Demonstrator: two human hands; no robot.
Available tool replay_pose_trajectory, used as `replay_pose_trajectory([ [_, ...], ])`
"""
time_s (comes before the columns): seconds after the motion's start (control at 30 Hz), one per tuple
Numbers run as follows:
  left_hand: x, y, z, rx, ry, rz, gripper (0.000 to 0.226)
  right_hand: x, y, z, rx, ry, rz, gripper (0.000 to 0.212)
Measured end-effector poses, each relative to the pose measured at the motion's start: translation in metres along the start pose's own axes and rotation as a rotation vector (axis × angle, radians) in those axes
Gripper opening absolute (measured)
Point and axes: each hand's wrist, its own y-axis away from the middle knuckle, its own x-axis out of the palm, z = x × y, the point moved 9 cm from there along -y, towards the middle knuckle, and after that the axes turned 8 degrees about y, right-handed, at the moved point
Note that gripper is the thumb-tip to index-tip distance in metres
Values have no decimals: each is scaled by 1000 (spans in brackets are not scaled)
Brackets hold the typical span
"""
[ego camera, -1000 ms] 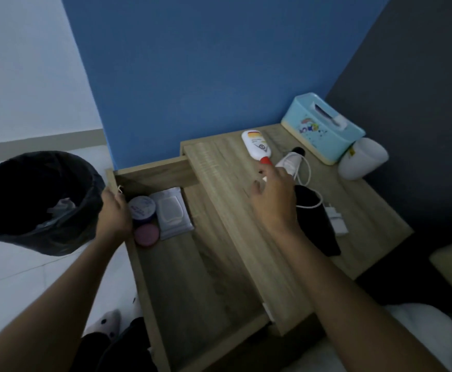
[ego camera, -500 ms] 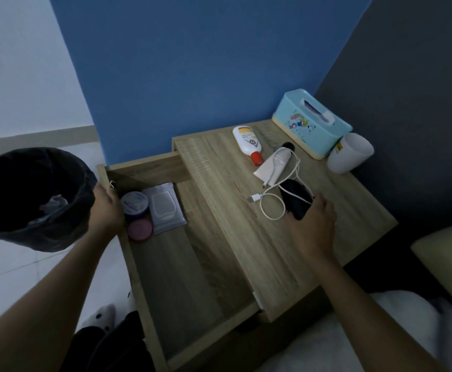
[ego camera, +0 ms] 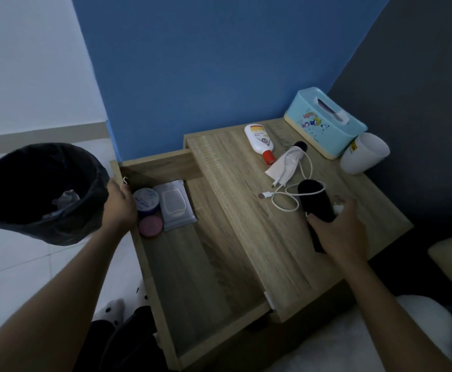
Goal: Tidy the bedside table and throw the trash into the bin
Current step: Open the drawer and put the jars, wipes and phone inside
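The wooden bedside table (ego camera: 249, 237) has its drawer (ego camera: 192, 285) pulled out to the left. My right hand (ego camera: 340, 234) wraps the near end of a black pouch (ego camera: 313, 197) lying on the tabletop, thumb on one side and fingers on the other. A white cable (ego camera: 286, 196) loops beside and under the pouch. My left hand (ego camera: 120, 208) grips the drawer's left rim. The black-lined bin (ego camera: 7, 208) stands on the floor at the left, with crumpled trash (ego camera: 66, 198) inside.
On the tabletop lie a white bottle with a red cap (ego camera: 258, 139) and a white tube (ego camera: 286, 163); a teal tissue box (ego camera: 324, 122) and a white cup (ego camera: 364, 153) stand behind. The drawer holds a round jar (ego camera: 147, 200), a pink lid (ego camera: 151, 225) and a wipes pack (ego camera: 176, 206).
My right hand left the spot by the red-capped bottle, swung right and toward me, and closed on the black pouch. My left hand stayed on the drawer rim.
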Motion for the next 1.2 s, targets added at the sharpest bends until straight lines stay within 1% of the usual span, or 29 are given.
replay_pose_trajectory([
  [0.13,0,-1,1,-4,1,-6,50,-25,5,2,38,-81,-22,76],
  [0.23,0,0,1,-9,6,-2,49,-35,18,23,-49,-94,-90,78],
  [0.33,0,2,0,-4,4,0,49,-26,36,54,-153,-147,-87,75],
  [0.4,1,3,-2,-1,9,0,47,-11,49,81,-226,-175,-36,71],
  [0.53,0,1,-1,0,17,4,47,34,71,124,-239,-249,184,62],
  [0.6,0,1,0,-3,16,2,47,48,83,143,-274,-249,201,58],
  [0.67,0,2,-1,0,10,-4,45,67,97,158,-324,-206,215,59],
  [0.73,0,2,-2,9,11,-4,44,94,112,167,-357,-176,276,61],
  [0.87,-1,1,-2,28,28,11,43,162,137,160,-350,-109,504,64],
  [0.97,-1,0,-1,33,35,9,42,209,154,144,-326,-77,636,67],
  [1.07,0,0,-2,38,43,7,41,242,165,136,-334,-17,666,67],
  [1.2,0,-1,-1,35,36,8,43,263,168,131,-311,7,661,64],
])
